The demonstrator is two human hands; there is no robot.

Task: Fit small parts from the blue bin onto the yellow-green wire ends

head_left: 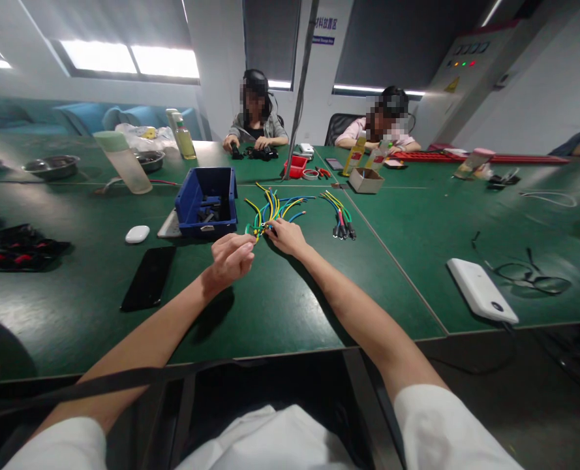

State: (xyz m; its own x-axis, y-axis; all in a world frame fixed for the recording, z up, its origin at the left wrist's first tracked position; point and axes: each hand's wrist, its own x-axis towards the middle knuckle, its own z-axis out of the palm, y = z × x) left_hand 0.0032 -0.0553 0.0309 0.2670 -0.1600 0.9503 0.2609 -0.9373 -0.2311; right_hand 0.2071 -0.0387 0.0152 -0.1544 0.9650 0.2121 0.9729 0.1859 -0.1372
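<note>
a: how does your left hand (235,256) stand?
b: it is curled, thumb and fingers drawn together, pinching a wire (248,229) at the tips.
a: and your right hand (287,236)?
b: its palm faces down, fingertips on the near end of the wire bunch (273,207). whether those fingers grip or only rest, i cannot tell; they hide that spot.
a: so where does the bunch lie from your hands?
b: just past your fingertips, its near end between the two hands, its yellow, green and blue strands fanning away from you.
a: what is beside it?
b: to the right of your right hand, apart from it, a smaller bunch (338,215) with black ends toward you. left of the wires, a blue bin (192,228) with dark pieces (210,210) inside.
a: further out?
b: a phone (149,279) and a small white case (137,234) at your left, a white box (483,290) beside glasses (532,277) at your far right, all on the green table (290,307). two people (260,124) sit across from you.
</note>
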